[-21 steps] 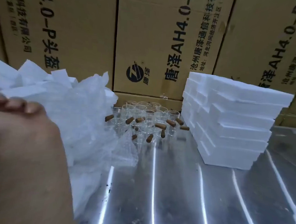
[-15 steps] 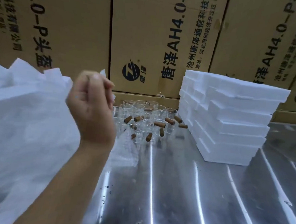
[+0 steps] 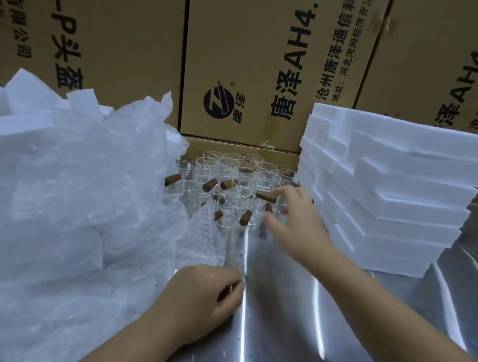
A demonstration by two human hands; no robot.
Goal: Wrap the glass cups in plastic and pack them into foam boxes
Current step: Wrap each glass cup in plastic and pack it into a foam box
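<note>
Left hand [image 3: 205,299] pinches the near edge of the plastic sheet [image 3: 212,235]. Right hand [image 3: 294,215] is at the glass cups [image 3: 232,186], fingers spread round the nearest; grasp unclear. Foam boxes [image 3: 398,204] stand just right of it. Risk: the cups are crowded, so lifting one may snag neighbouring wooden handles [image 3: 265,196] and topple glass.

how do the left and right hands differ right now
The left hand is near, fingers curled, pinching the bubble wrap; the right hand reaches farther, fingers spread among the glass cups, grip unclear. Both are bare, above the metal table.
</note>
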